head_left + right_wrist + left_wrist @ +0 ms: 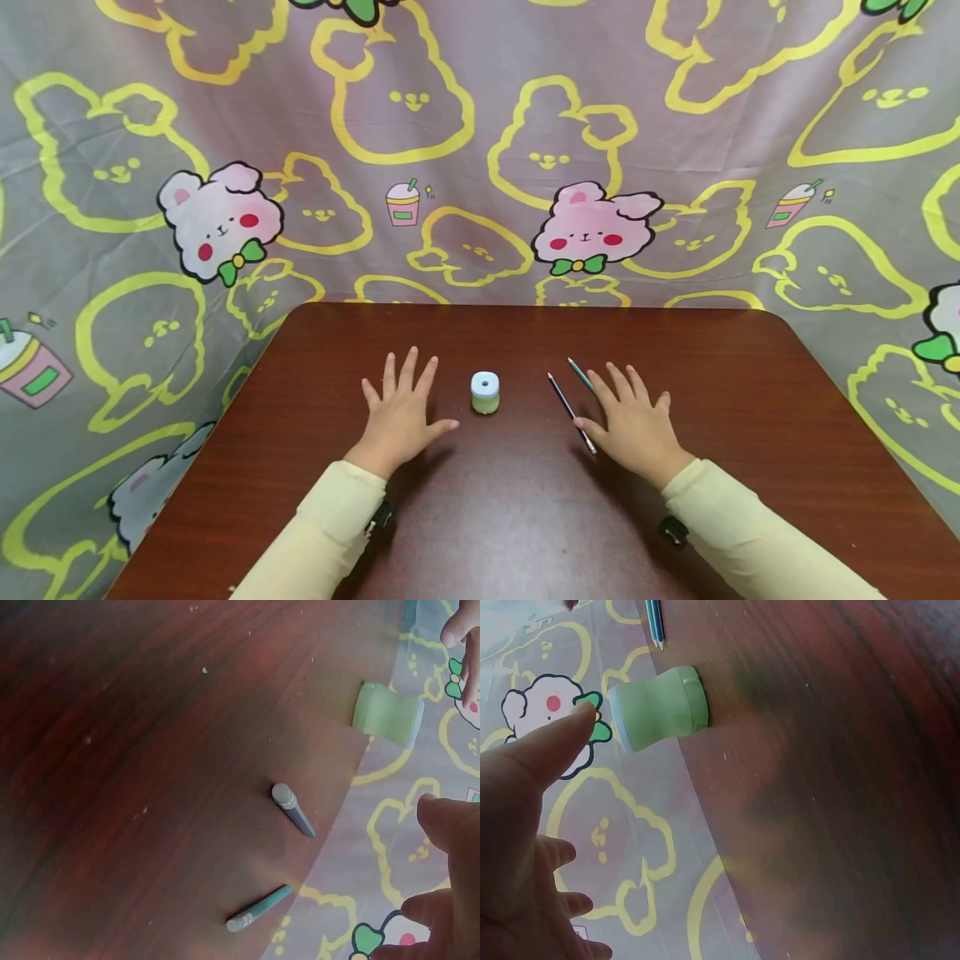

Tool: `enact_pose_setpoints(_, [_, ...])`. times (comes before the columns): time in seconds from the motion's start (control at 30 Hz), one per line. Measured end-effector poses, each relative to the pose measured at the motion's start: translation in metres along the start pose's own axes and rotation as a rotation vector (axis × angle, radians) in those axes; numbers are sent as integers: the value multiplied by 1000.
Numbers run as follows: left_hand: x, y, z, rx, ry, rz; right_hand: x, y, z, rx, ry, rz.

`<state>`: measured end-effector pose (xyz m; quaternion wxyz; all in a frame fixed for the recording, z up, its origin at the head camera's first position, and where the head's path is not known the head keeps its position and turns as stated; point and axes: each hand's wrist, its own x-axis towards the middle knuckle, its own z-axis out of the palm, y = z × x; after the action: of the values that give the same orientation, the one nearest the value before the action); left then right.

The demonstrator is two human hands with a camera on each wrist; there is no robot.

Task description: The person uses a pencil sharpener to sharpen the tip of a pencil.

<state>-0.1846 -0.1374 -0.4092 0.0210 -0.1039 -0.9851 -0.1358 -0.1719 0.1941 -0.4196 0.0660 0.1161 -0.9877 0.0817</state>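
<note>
A small pencil sharpener [485, 393], green below with a pale blue top and a round hole, stands upright on the table between the hands. My left hand [401, 417] is spread just left of it, holding nothing. To the right, my right hand [633, 425] is spread above two pencils, its fingers straight and apart. The dark blue pencil [567, 407] passes by the thumb, its white eraser end toward me. Partly hidden under the fingers is the green pencil [579, 375]; both eraser ends show in the right wrist view, where the green pencil [262, 906] lies apart from the other.
The brown wooden table [510, 517] has rounded far corners. Behind and beside it hangs a grey curtain [465, 75] printed with yellow bear outlines and pink bunnies. Dark wrist cameras [673, 531] sit under both cream sleeves [750, 525].
</note>
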Motion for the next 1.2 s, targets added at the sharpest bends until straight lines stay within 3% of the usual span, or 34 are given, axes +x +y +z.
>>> enact_pose_setpoints(0.23, [5, 2, 4, -2, 7, 9, 0, -2, 4, 21, 13, -5])
enact_pose_setpoints(0.47, [10, 2, 7, -1, 55, 35, -2, -6, 8, 15, 43, -25])
enact_pose_setpoints(0.7, [17, 3, 9, -49, 83, 45, -3, -9, 11, 54, 70, -35])
enact_pose_setpoints(1.2, [30, 9, 18, -128, 70, 64, -7, -17, 14, 132, 62, -47])
